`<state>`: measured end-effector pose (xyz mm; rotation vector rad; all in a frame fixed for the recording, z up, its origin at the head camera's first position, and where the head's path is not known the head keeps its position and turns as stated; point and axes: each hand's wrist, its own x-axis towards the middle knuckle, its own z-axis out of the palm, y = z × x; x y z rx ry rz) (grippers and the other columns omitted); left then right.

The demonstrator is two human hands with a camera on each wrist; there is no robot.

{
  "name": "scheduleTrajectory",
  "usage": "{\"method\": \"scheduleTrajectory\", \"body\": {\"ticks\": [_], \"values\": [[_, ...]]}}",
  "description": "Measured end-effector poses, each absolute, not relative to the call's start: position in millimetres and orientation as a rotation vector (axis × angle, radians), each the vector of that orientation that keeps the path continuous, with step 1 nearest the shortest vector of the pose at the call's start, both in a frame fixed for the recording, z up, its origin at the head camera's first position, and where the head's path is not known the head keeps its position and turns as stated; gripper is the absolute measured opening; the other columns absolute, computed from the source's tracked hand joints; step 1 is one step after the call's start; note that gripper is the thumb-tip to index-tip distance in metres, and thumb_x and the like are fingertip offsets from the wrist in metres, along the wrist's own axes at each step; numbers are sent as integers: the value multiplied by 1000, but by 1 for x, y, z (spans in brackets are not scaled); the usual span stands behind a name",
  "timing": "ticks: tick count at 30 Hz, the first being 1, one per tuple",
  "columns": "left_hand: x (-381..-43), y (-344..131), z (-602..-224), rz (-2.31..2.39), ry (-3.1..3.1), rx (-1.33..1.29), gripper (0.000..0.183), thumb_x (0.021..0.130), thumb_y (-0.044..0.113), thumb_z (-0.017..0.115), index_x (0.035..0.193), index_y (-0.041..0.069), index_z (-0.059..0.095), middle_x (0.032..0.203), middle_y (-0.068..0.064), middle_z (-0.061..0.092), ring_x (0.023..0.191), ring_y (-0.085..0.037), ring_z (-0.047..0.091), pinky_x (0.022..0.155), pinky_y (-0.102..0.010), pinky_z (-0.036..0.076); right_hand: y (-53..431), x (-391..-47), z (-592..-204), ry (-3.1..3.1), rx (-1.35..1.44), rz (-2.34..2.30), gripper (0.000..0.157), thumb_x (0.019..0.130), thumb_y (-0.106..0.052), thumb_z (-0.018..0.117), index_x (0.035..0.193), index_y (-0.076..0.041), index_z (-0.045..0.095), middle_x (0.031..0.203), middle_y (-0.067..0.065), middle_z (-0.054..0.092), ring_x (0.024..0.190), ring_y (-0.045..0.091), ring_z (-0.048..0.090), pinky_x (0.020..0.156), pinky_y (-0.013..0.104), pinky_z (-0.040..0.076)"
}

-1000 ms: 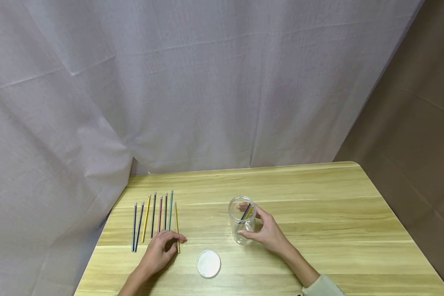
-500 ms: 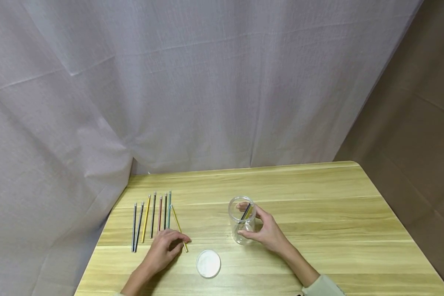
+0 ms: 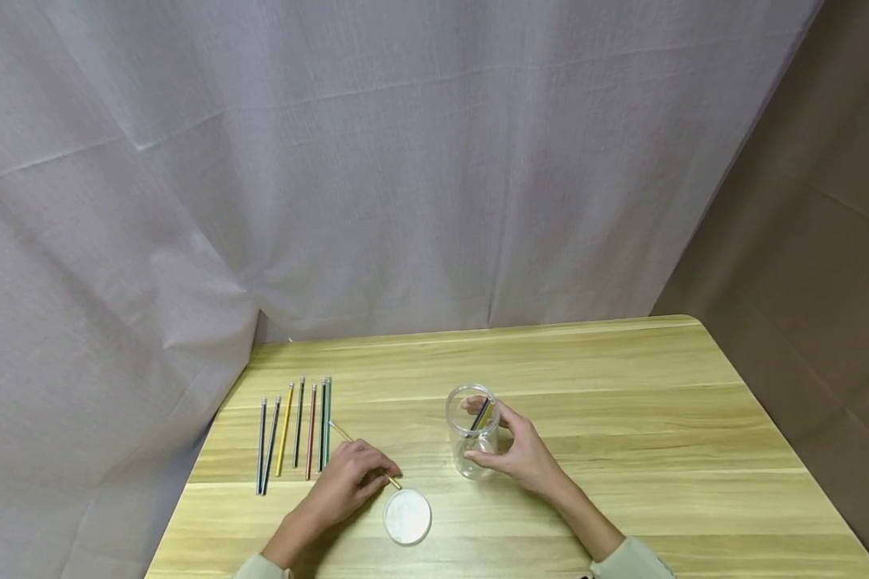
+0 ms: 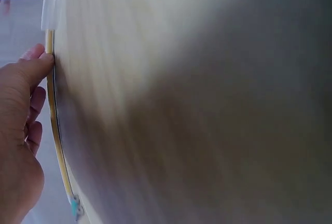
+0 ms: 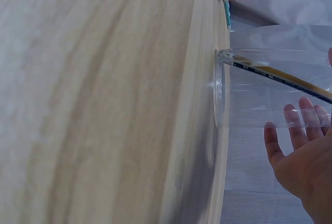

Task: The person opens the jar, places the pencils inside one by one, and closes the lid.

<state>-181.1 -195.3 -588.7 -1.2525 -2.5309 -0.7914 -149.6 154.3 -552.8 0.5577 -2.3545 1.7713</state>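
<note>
A slim yellow pencil [image 3: 341, 432] has swung aslant in the left hand's [image 3: 353, 481] pinching fingers; right of these, the right hand's [image 3: 525, 458] curve round a clear cylindrical jar [image 3: 458, 444].

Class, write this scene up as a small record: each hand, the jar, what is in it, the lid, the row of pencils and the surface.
Left hand: pinches a slanted yellow pencil
Right hand: holds the jar's side
Clear jar: upright, uncovered
Jar contents: a dark pencil and a second yellow one, both leaning
Round lid: flat, between the hands, nearer the person than the jar
Row: seven pencils, mixed colours, left of the jar
Surface: wood-grain table
</note>
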Motion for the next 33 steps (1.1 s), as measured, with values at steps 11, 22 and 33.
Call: {"method": "scheduleTrajectory", "body": {"ticks": [11,22,33], "values": [[-188,-171,-565,-801,-2446,-1289,27,88,13,85,111,25,78,111,17,75,102,-5,61,91,-33,47,155,-151,-555,-2352,562,1775,73,83,-21,94,148,-17,59,142,2,68,132,29,61,108,51,46],[-194,-149,-514,-858,-2266,-1366,30,90,5,81,116,20,76,116,10,75,107,-13,62,92,-39,48,155,-151,-556,-2355,567,1757,74,83,-21,94,148,-17,59,142,2,68,132,29,61,108,52,46],[-196,-133,-464,-987,-2163,-1356,33,91,2,79,120,18,76,115,5,74,111,-19,62,100,-43,47,155,-151,-556,-2348,581,1758,75,83,-22,94,148,-15,58,141,2,68,131,29,62,107,51,47]]}}
